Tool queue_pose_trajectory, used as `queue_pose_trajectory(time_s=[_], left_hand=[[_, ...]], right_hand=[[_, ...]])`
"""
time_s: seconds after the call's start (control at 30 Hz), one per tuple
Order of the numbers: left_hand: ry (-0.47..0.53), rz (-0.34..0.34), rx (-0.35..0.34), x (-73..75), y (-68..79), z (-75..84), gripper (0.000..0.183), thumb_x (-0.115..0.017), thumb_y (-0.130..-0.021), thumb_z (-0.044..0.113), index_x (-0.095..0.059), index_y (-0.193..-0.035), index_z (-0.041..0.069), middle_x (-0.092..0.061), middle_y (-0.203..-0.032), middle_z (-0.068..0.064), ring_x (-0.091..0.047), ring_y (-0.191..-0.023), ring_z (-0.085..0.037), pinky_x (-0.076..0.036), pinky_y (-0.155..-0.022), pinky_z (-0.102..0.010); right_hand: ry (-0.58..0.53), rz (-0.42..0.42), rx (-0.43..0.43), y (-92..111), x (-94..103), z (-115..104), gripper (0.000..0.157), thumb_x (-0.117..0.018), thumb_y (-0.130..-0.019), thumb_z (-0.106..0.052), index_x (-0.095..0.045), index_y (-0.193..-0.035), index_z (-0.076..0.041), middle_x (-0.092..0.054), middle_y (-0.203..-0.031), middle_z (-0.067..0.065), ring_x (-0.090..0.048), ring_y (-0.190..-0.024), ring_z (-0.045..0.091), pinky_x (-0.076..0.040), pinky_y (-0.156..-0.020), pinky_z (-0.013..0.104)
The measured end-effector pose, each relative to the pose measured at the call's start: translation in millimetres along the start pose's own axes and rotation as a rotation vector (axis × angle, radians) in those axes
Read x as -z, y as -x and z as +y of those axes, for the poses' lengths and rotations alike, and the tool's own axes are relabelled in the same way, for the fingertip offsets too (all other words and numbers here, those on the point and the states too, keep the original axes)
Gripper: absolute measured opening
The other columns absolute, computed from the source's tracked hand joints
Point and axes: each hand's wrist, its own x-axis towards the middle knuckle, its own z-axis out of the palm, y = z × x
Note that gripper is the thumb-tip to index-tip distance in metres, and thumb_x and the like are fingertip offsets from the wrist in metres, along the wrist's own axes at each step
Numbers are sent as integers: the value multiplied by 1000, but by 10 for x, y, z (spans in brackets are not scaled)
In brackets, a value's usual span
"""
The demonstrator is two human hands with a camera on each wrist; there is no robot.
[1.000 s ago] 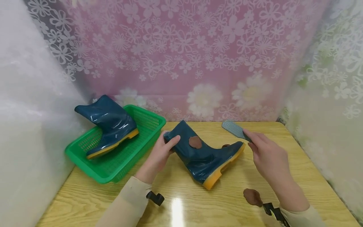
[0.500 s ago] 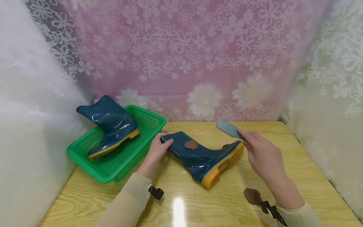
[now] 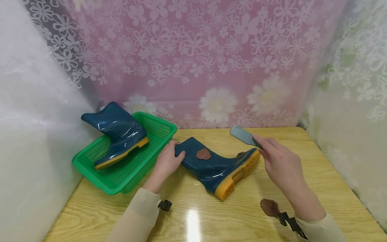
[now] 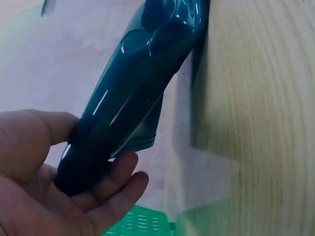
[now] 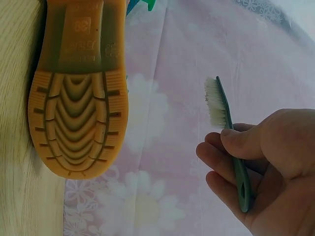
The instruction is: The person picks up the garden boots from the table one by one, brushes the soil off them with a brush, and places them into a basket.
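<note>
A dark blue rubber boot with a yellow sole lies on its side over the table. Its toe points right, and a brown patch sits on its shaft. My left hand grips the shaft at its top opening, thumb on the upper side, fingers curled underneath in the left wrist view. Off the toe, my right hand holds a brush by its green handle. Pale bristles show in the right wrist view, apart from the treaded boot sole.
At the left, a green plastic basket holds a second blue boot. A brown patch lies near my right wrist. Another small brown piece shows behind the boot's toe. Flowered cloth hangs behind the wooden table.
The boot's shaft has lowered and rolled, so more of the yellow sole faces me. My left hand has shifted slightly left with it. The brush has moved a little left.
</note>
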Motion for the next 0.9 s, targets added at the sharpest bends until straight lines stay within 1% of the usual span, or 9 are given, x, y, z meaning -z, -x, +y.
queue_pose_trajectory(time_s=[0.17,0.23,0.3,0.37,0.43,0.5,0.6,0.73,0.9], left_hand=[[-10,-153,-138,160,62,-35,68,-66,-114,29,-37,-175,18,-50,-157,-20,-63,-121,-36,-54,-97,-53],[-16,-230,-186,236,77,-38,68,-67,-112,20,-39,-174,20,-43,-160,-19,-60,-113,-29,-51,-85,-47],[-42,-269,-225,275,81,-35,76,-68,-107,8,-36,-175,19,-33,-170,-18,-61,-109,-28,-50,-77,-43],[-112,-247,-284,274,83,-14,83,-69,-101,-3,-36,-175,16,-28,-174,-19,-63,-106,-28,-48,-71,-40],[-198,-176,-361,243,80,18,84,-72,-98,-8,-39,-173,13,-30,-172,-21,-66,-110,-33,-54,-71,-40],[-288,-81,-443,205,73,50,82,-77,-97,-8,-44,-170,9,-33,-170,-23,-65,-123,-39,-60,-85,-45],[-362,18,-530,171,69,65,82,-88,-93,-2,-51,-166,8,-35,-169,-23,-53,-144,-46,-56,-108,-54],[-403,40,-607,186,76,49,86,-97,-87,11,-55,-163,9,-36,-171,-21,-50,-148,-45,-51,-115,-54],[-447,80,-712,248,84,68,75,-98,-87,18,-66,-154,11,-51,-164,-17,-54,-147,-39,-52,-115,-51]], right_hand=[[-2,-13,-6,5,1,-18,54,-83,-95,3,-72,-146,-11,-77,-118,14,-73,-74,36,-50,-48,45],[-2,-11,-4,0,2,-23,54,-83,-95,4,-72,-146,-11,-77,-117,14,-73,-74,36,-50,-48,45],[-2,-11,-2,-4,3,-25,54,-83,-95,4,-73,-146,-11,-77,-117,14,-73,-74,36,-50,-48,44],[-1,-10,2,-7,7,-29,54,-83,-95,4,-73,-145,-11,-77,-117,14,-73,-73,35,-50,-48,44],[-1,-8,5,-6,8,-29,53,-83,-95,4,-73,-145,-11,-77,-117,14,-73,-73,35,-50,-48,43],[-3,-7,6,-1,11,-32,54,-83,-95,4,-73,-145,-11,-77,-117,13,-73,-74,35,-50,-48,43],[-7,-7,5,7,11,-38,54,-83,-95,5,-73,-146,-11,-77,-118,14,-73,-75,35,-50,-49,43],[-10,-8,1,10,13,-40,54,-82,-95,5,-72,-146,-11,-77,-119,14,-74,-75,36,-50,-49,43],[-13,-10,-2,9,22,-49,54,-82,-96,4,-73,-146,-11,-77,-119,13,-73,-74,36,-49,-48,42]])
